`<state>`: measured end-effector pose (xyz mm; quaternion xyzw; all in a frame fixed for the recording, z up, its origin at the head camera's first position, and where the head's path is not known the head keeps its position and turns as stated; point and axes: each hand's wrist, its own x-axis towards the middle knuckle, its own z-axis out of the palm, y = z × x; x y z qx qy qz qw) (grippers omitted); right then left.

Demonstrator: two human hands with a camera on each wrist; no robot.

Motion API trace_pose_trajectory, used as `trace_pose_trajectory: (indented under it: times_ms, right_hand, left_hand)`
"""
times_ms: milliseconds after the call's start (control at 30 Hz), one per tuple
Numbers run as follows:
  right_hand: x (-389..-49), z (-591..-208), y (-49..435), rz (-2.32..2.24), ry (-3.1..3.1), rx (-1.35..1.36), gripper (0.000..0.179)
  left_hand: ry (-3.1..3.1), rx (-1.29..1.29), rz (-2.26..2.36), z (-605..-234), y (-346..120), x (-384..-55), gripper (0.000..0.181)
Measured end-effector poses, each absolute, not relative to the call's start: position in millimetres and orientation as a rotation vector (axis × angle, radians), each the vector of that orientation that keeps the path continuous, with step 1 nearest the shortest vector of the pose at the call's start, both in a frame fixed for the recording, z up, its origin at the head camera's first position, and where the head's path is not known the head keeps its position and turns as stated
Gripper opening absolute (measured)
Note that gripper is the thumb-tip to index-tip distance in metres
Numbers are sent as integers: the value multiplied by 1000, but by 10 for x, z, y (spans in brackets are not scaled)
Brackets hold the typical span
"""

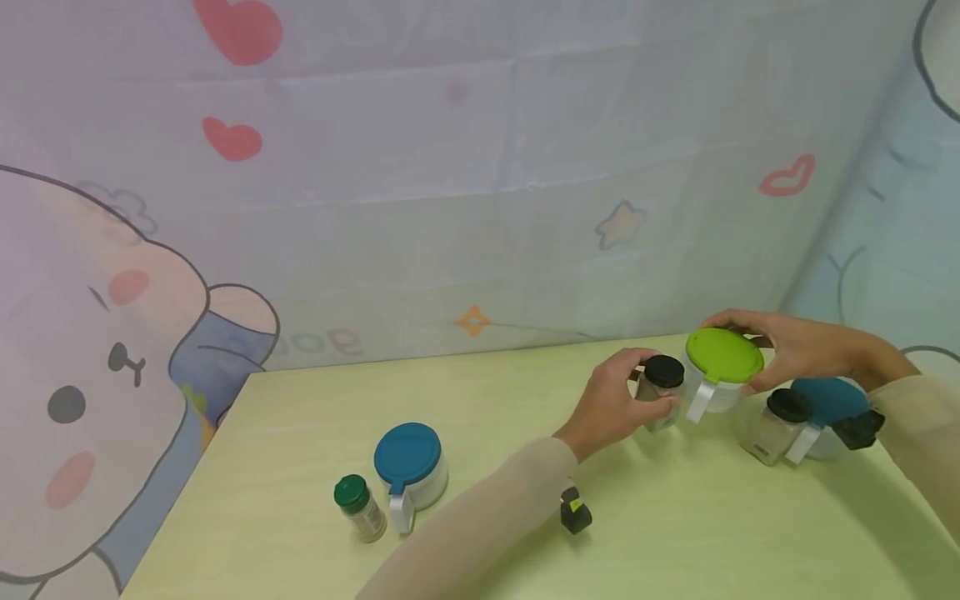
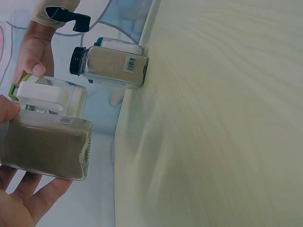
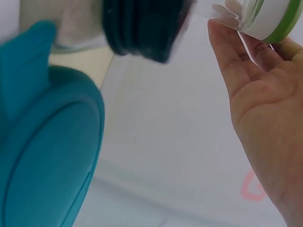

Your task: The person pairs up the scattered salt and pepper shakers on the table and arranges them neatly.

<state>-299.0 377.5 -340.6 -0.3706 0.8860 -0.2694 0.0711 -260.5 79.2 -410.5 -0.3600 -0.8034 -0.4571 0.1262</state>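
My left hand (image 1: pixel 609 406) grips a square glass spice jar (image 1: pixel 663 372) with a black lid, upright at the back right of the table. Its brownish contents show in the left wrist view, where the fingers lie along the side of the glass (image 2: pixel 47 146). Just right of it, my right hand (image 1: pixel 806 348) holds a round white seasoning pot (image 1: pixel 723 357) with a lime-green lid and a white handle. Thumb and fingers span the pot's sides. In the left wrist view both held things overlap, with their bases raised above the tabletop.
Below my right wrist stand another black-lidded spice jar (image 1: pixel 772 433) and a blue-lidded pot (image 1: pixel 825 400), close together. At the left, a second blue-lidded pot (image 1: pixel 408 460) stands beside a green-capped shaker (image 1: pixel 361 505). A printed cloth (image 1: pixel 450 167) hangs behind the pale table (image 1: pixel 300 417).
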Motion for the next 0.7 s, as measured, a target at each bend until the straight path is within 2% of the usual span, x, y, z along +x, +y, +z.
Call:
trace_pose_trajectory:
  times_ms: [700]
  right_hand:
    - [-2942, -3377, 3657, -829, 2599, -1189, 81]
  left_hand:
    - [-2293, -1029, -1359, -4107, 546, -2513, 49]
